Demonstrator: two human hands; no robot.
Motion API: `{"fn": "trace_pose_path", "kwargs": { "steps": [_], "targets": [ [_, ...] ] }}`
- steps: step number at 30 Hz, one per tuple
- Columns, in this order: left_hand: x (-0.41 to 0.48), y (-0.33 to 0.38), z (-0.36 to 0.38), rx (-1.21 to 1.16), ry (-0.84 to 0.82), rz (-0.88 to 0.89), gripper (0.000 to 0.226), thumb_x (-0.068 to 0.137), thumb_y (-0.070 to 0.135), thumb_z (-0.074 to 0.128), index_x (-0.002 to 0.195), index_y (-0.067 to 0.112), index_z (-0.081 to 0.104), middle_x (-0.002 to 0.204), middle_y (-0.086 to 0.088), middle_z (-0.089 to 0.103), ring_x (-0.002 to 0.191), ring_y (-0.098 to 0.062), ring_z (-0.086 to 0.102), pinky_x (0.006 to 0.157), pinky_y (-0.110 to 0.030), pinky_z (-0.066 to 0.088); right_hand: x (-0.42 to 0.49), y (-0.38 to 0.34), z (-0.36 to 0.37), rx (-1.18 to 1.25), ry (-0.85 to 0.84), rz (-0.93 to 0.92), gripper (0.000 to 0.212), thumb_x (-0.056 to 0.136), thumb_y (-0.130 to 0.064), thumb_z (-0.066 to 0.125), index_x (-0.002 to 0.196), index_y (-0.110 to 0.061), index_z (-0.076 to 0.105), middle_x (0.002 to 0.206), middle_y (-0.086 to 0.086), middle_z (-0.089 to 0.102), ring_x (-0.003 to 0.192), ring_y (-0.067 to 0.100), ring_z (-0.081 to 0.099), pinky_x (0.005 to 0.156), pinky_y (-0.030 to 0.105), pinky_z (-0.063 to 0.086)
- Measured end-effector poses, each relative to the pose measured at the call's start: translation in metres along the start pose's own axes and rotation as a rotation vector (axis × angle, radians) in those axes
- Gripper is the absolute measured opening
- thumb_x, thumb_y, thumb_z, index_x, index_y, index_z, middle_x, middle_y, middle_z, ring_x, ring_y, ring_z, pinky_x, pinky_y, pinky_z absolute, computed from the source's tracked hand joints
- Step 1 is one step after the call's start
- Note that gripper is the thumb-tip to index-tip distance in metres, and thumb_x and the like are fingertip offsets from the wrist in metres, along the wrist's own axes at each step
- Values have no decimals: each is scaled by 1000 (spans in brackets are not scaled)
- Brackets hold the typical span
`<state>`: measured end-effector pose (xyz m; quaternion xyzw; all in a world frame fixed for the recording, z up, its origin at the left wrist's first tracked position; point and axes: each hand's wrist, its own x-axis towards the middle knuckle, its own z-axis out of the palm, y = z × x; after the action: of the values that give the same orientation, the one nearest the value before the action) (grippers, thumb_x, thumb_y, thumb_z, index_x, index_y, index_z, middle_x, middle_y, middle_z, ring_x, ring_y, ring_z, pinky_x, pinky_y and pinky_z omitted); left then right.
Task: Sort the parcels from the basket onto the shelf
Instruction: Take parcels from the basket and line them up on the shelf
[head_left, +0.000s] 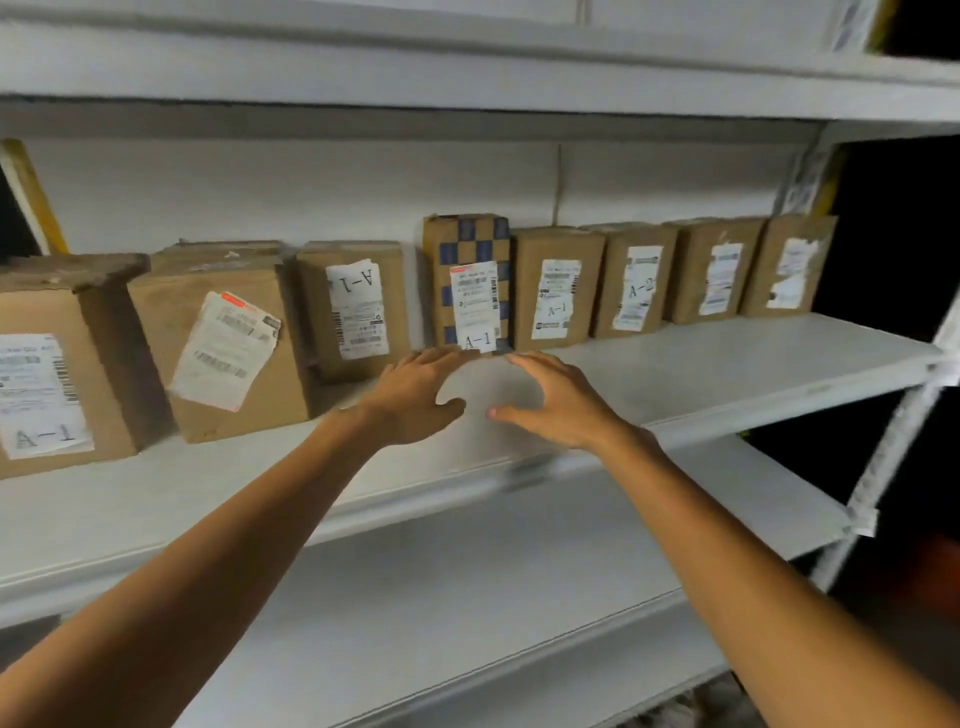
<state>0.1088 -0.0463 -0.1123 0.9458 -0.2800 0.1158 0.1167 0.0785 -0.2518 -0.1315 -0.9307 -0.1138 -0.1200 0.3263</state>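
Note:
A brown parcel with blue checks (470, 249) and a white A-1 label stands upright at the back of the white shelf (727, 369). Both of my hands hover just in front of it, empty. My left hand (415, 395) has its fingers spread, with the fingertips close to the parcel's lower left corner. My right hand (556, 397) is also spread, with its fingertips near the lower right corner. Whether either hand touches the parcel I cannot tell. The basket is out of view.
Several brown labelled parcels line the shelf's back: two big boxes (228, 338) at the left, an upside-down A-1 parcel (353, 306), and smaller ones (556, 286) to the right. A lower shelf board (519, 571) lies below, and another shelf (467, 78) lies above.

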Motion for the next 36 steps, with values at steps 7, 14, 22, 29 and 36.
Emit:
{"fn": "trace_pose_path", "kwargs": {
  "steps": [7,14,22,29,36],
  "targets": [
    [73,169,61,-45,-80,295,64,94,37,51,149,33,20,157,-2,24,143,-26,21,115,-47,19,-111,127,-111,-134,246,291,59,93,-47,55,146,-28,38,158,5,25,144,27,16,115,37,18],
    [97,350,134,-185,-226,576,60,96,34,50,149,31,23,155,-1,26,141,-25,23,115,-39,18,-258,217,-194,-132,387,585,66,90,-53,55,148,-34,31,158,3,22,145,31,16,117,45,21],
    [75,520,241,-395,-474,827,59,95,30,53,148,32,27,152,1,33,138,-22,28,109,-37,29,-420,294,-204,-56,520,926,67,90,-49,58,147,-23,35,150,4,39,137,22,38,106,32,33],
    [43,626,362,-463,-789,988,58,91,14,58,145,19,36,144,-7,44,129,-20,44,101,-25,40,-536,354,-186,53,551,1223,57,93,-35,60,143,-15,41,129,12,56,95,15,60,72,20,53],
    [24,686,469,-450,-1085,1004,58,94,17,54,147,23,32,150,-2,37,132,-19,40,98,-19,37,-606,404,-172,144,553,1397,53,94,-32,58,141,-12,43,146,9,44,136,25,38,113,43,31]
  ]
}}
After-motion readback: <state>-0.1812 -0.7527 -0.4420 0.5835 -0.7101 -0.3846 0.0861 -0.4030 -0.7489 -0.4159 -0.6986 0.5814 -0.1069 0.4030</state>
